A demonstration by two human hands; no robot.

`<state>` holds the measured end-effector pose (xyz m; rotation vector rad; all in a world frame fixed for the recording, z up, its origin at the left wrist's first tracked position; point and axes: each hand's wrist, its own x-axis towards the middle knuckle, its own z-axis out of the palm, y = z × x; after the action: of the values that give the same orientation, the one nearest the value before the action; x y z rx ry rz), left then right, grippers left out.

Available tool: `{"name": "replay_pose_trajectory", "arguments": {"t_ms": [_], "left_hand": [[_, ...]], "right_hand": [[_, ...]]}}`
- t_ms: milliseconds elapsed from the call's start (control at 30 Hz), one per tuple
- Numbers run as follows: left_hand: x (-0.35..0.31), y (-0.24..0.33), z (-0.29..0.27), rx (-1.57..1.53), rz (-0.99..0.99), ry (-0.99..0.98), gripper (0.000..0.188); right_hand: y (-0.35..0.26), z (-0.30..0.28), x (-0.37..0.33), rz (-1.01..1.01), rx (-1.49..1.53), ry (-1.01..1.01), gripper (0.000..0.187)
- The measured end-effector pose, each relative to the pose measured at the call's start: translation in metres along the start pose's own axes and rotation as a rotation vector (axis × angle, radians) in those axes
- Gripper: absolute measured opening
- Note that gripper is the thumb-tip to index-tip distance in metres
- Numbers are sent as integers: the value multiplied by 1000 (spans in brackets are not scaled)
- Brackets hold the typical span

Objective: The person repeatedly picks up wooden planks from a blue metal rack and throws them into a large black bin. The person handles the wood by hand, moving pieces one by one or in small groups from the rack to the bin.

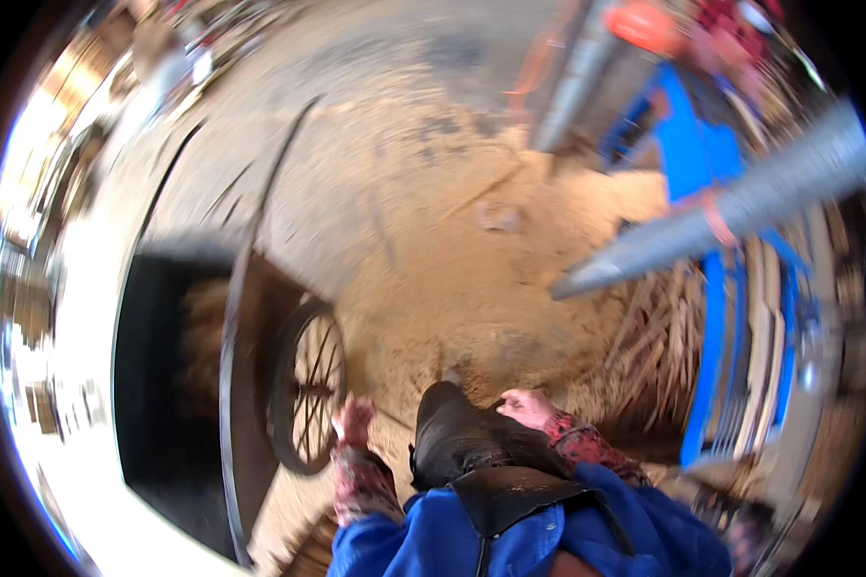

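Observation:
My left hand (354,420) hangs beside the spoked wheel (310,385) of a cart, close to its rim. Motion smears its fingers, and I cannot make out whether it touches the wheel. On the other side of my dark apron (471,438), my right hand (527,408) is curled in over the sawdust-covered floor. A small dark bit shows at its fingertips, too blurred to name. The cart's box (245,375) stands at the left, dark inside, with some brownish stuff in it. Its two long handles (284,163) point away from me.
At the right, a grey pipe (722,221) slants across, next to a blue metal frame (707,144). Thin wood strips (654,346) lie heaped below it. Another pipe (577,87) stands farther off near an orange-red object (642,26). Sawdust (433,260) covers the floor ahead.

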<state>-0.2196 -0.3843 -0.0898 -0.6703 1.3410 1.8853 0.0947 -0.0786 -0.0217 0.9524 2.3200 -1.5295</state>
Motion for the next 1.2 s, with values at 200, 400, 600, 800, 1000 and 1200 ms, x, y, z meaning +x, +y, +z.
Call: {"name": "replay_pose_trajectory", "arguments": {"t_ms": [200,400,600,800,1000,1200], "left_hand": [[15,-62,69,246,-267,-49,29],[17,-83,181,590,-319,-192,26],[-27,-151,286,706,-293,-363,23],[-79,-241,345,873,-427,-579,13],[-124,-291,378,961,-496,-684,14],[-143,-317,404,1001,-504,-671,16]], "right_hand": [[8,-29,-15,66,12,116,42],[51,-27,-40,202,97,263,43],[92,-60,-88,285,215,409,44],[151,-81,-137,319,248,566,42],[198,-103,-190,267,290,848,37],[212,-140,-233,269,336,917,35]]}}
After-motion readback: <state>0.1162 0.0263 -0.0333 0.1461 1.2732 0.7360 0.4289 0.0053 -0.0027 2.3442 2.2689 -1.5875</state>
